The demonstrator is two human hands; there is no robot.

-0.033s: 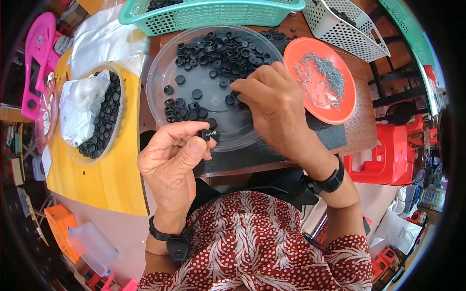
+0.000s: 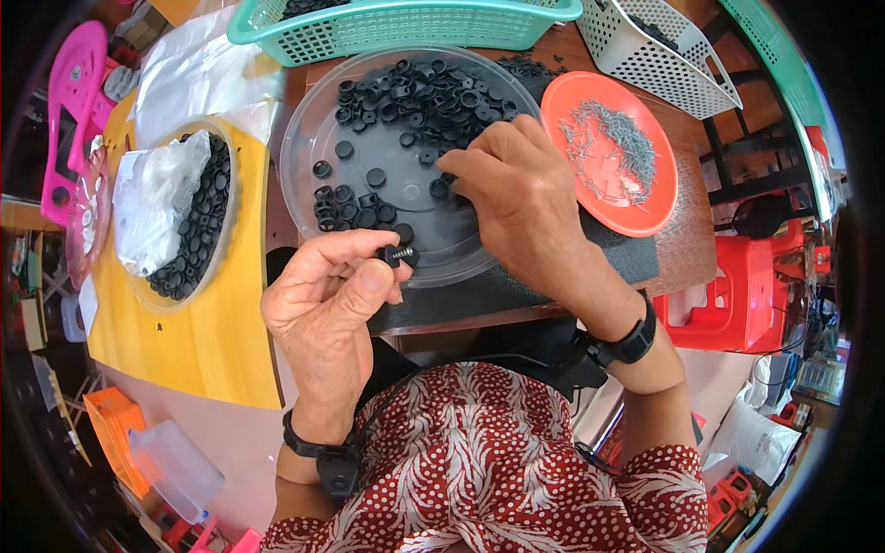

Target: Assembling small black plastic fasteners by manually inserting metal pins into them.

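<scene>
My left hand [image 2: 332,295] pinches a small black plastic part [image 2: 388,256] between thumb and fingers, with a short metal coil spring [image 2: 402,252] sticking out of its right side. It is held over the near left rim of a round clear plastic tray [image 2: 304,198]. Over the tray's right side, my right hand [image 2: 524,198] has its fingers curled downward. Beside its fingertips lies a round black cap [image 2: 438,189]; what the fingers hold is hidden. A heap of black caps and rings [image 2: 433,101] fills the tray's far part, and a smaller cluster [image 2: 346,210] lies at its left.
An orange-red plate [image 2: 585,180] of small metal pins stands right of the tray. Behind are a teal basket [image 2: 396,41] and a white basket [image 2: 636,55]. On the yellow table [image 2: 203,359] at left, a tub [image 2: 228,230] holds black parts and a plastic bag.
</scene>
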